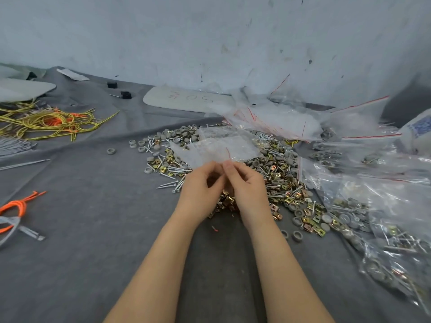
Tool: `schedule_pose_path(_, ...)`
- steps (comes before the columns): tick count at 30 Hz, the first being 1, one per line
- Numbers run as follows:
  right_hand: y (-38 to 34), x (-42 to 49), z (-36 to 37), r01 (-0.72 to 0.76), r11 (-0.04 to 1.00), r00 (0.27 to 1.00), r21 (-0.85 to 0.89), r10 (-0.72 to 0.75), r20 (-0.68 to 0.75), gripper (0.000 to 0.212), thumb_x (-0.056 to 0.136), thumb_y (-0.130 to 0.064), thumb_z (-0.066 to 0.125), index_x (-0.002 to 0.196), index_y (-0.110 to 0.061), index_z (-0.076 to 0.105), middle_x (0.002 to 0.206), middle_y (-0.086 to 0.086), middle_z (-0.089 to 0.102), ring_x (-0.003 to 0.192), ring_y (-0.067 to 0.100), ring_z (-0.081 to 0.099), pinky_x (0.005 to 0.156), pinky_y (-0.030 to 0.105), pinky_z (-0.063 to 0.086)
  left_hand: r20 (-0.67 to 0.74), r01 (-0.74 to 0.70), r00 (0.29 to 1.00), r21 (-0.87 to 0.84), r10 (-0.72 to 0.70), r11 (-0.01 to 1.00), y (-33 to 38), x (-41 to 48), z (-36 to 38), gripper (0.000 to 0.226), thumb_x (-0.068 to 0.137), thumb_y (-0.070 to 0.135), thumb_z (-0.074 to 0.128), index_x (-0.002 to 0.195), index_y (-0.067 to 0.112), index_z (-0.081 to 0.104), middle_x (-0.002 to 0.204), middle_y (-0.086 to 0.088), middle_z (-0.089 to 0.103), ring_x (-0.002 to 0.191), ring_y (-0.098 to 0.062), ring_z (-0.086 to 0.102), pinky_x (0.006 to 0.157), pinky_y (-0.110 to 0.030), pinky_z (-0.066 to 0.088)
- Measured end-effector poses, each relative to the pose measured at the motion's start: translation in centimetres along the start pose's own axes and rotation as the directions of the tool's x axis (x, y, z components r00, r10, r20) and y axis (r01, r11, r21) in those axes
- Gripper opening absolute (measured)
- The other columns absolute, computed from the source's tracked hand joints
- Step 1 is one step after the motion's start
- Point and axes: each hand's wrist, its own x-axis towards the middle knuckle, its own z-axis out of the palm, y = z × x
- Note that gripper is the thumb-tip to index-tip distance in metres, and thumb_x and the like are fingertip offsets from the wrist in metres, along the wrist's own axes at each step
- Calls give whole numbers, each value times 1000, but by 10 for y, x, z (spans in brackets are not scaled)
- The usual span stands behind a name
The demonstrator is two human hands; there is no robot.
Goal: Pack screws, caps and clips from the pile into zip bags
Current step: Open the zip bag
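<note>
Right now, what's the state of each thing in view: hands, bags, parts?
pile: loose, spread on the cloth.
bag: held up over the pile, looks empty; mouth open or sealed, cannot tell.
left hand: pinches the bag's near edge.
right hand: pinches the same edge.
filled bags: heaped at right, parts inside.
spare bags: empty, heaped behind the pile.
cords: tangled, far left.

A grey fabric tabletop (93, 206) carries mixed silver metal screws (172, 183), dull grey round plastic caps (255, 163) and brassy gold metal clips (289, 200). Clear plastic zip bags (275, 120) show thin red seal lines. Yellow-green and orange cords (53, 122) lie near the left edge. The pale blue-white wall (210, 31) is speckled with dark marks.
</note>
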Motion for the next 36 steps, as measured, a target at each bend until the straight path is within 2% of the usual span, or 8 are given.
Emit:
schedule_pose_path(6, -3, 1, -1, -142, 981, 989, 134, 146, -24, 26, 96, -14, 55, 76, -11, 71, 75, 11, 67, 74, 22, 62, 75, 39, 52, 36, 36, 999, -142, -31, 989, 3, 0, 1, 22, 96, 2, 51, 78, 13, 56, 71, -3, 63, 66, -12, 60, 67, -23, 50)
schedule_pose_path(15, -2, -3, -6, 57, 780, 901, -624, -309, -304, 24, 101, -22, 43, 89, -5, 57, 76, 4, 62, 73, 21, 59, 70, 40, 45, -371, 108, 928, 337, 27, 935, 9, -7, 5, 16, 91, 19, 50, 76, 15, 46, 69, -1, 56, 66, -25, 53, 61, -40, 42)
schedule_pose_path(19, -9, -3, -4, 114, 935, 982, -337, -157, -104, 12, 93, -15, 59, 103, -18, 52, 86, -11, 63, 74, -7, 61, 70, 13, 47, -217, -73, 958, 440, 185, 895, 17, -10, 7, 20, 90, 20, 57, 73, 13, 48, 73, 0, 55, 66, -24, 51, 63, -44, 44)
schedule_pose_path(26, -23, 4, -23, 5, 1000, 943, -22, -12, -333, 17, 94, 2, 48, 100, -11, 57, 77, 0, 67, 58, 4, 65, 55, 23, 52, -130, -364, 868, 489, 479, 793, 38, -14, 7, 14, 79, 19, 63, 72, 10, 55, 130, -10, 50, 112, -26, 48, 93, -36, 38)
schedule_pose_path(28, -29, 5, -26, -67, 996, 965, 57, 79, -250, 19, 91, 5, 46, 93, -8, 59, 75, 3, 64, 54, 7, 63, 54, 24, 51, 10, -410, 884, 497, 468, 765, 44, -14, 6, 26, 78, 27, 69, 100, 15, 61, 148, -10, 36, 134, -30, 32, 109, -39, 24)
schedule_pose_path(30, -36, 7, -30, -180, 983, 978, 45, 184, -103, 23, 88, 6, 43, 87, -8, 61, 72, 3, 64, 52, 11, 61, 56, 29, 52, 209, -401, 915, 543, 344, 738, 47, -13, 1, 80, 76, 49, 65, 145, 29, 30, 161, 0, 3, 146, -22, -2, 117, -46, 1)
schedule_pose_path(32, -43, 9, -33, -248, 966, 966, -65, 252, 62, 26, 88, 5, 41, 87, -9, 63, 70, 4, 63, 53, 14, 59, 55, 30, 50, 298, -357, 932, 644, 208, 676, 47, -9, -6, 110, 71, 62, 61, 151, 34, -10, 158, 13, -18, 143, -14, -23, 115, -46, -15)
schedule_pose_path(36, -50, 12, -26, -217, 937, 895, -273, 303, 327, 28, 85, 9, 36, 77, -2, 60, 54, 0, 60, 47, 10, 55, 45, 19, 43, 293, -241, 956, 716, 31, 656, 45, 0, -12, 117, 68, 64, 65, 151, 32, -10, 160, 9, 2, 145, -17, -19, 114, -48, -19)
